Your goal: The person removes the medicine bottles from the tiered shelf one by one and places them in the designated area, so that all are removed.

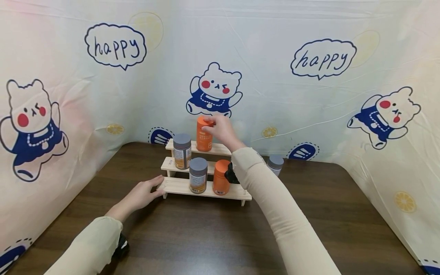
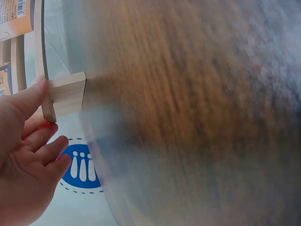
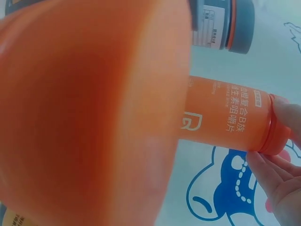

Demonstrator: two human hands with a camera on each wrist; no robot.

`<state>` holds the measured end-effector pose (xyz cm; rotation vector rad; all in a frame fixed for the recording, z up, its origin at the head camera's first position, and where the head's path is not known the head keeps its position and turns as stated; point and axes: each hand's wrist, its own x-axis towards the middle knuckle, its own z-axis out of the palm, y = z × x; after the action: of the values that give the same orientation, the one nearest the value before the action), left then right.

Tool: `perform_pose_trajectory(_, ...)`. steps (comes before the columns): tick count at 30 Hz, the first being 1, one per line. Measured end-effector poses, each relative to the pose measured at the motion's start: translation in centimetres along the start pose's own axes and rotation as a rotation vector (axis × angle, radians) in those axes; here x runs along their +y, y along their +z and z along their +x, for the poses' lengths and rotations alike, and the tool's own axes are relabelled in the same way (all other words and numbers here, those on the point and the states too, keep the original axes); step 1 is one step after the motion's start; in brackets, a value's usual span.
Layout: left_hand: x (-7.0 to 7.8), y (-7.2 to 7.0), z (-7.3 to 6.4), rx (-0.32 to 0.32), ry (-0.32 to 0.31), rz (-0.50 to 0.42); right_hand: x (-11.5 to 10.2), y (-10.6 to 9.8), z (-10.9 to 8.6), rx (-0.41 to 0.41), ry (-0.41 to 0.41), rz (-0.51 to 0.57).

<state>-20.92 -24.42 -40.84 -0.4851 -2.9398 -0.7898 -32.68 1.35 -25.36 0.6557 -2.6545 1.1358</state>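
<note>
"Fingers first: how do the right hand's lie on your feed?"

"On my screen the right hand (image 1: 222, 131) pinches the cap of an orange bottle (image 1: 204, 141), thumb on one side, fingers on the other. The bottle is upright at the top step of the wooden rack (image 1: 168, 164); from this far off I cannot tell whether its base touches the wood."

"And the left?"

"I have the left hand (image 1: 142, 192) with the left end of the lowest step (image 1: 178, 185) clamped between thumb and fingers."

"What stands around them?"

"I see a tall grey-capped bottle (image 1: 182, 151) on the middle step. On the lowest step are a second grey-capped bottle (image 1: 198, 176) and a second orange bottle (image 1: 221, 177), near each other but apart. Past the right sleeve (image 1: 285, 210) shows a third grey-capped bottle (image 1: 276, 163), partly hidden by the arm."

"Further out?"

"Brown table (image 1: 192, 236) under the rack, then a pale curtain (image 1: 261, 23) printed with bears and 'happy' bubbles, behind and at both sides."
</note>
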Motion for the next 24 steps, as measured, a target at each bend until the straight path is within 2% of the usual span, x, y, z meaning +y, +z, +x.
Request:
perform_pose_trajectory(10, -0.1, 0.1, -0.1, 0.002, -0.009, -0.005, -0.1, -1.1, -0.4, -0.001, -0.014, 0.054)
perform_pose_trajectory(19, 0.2, 0.0, -0.2, 0.011, 0.000, -0.006, 0.0, -2.2, -0.8, 0.004, -0.061, 0.059)
perform_pose_trajectory(24, 0.2, 0.0, -0.2, 0.015, 0.001, -0.004, 0.2, -3.0, -1.1, 0.011, -0.043, 0.090)
